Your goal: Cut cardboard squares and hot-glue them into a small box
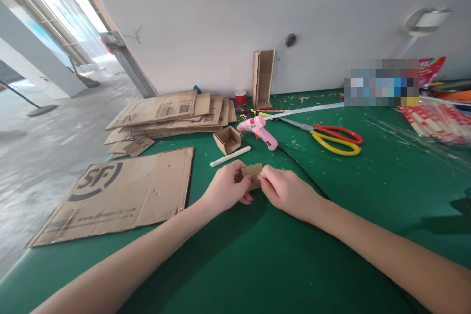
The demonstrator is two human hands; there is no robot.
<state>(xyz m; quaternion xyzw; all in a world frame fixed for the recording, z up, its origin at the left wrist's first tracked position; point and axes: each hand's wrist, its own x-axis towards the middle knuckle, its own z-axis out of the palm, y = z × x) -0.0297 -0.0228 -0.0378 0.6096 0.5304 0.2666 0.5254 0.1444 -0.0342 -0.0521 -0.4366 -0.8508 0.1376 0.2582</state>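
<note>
A small brown cardboard piece (252, 170) is held between both hands over the green table. My left hand (228, 182) grips its left side, thumb in front and fingers partly behind it. The closed fingers of my right hand (278, 186) pinch its right edge. Just beyond the hands lie a white stick (230, 156) and a small open cardboard box (228, 141). A pink glue gun (260, 131) rests behind them, its black cord running under my right forearm.
Flat cardboard with SF print (117, 196) lies at left, with stacked cardboard (158, 113) behind. Scissors with red and yellow handles (331, 140) are at right. A tall cardboard channel (263, 78) and a red spool (240, 98) stand near the wall. Packaged sticks (434, 120) lie far right.
</note>
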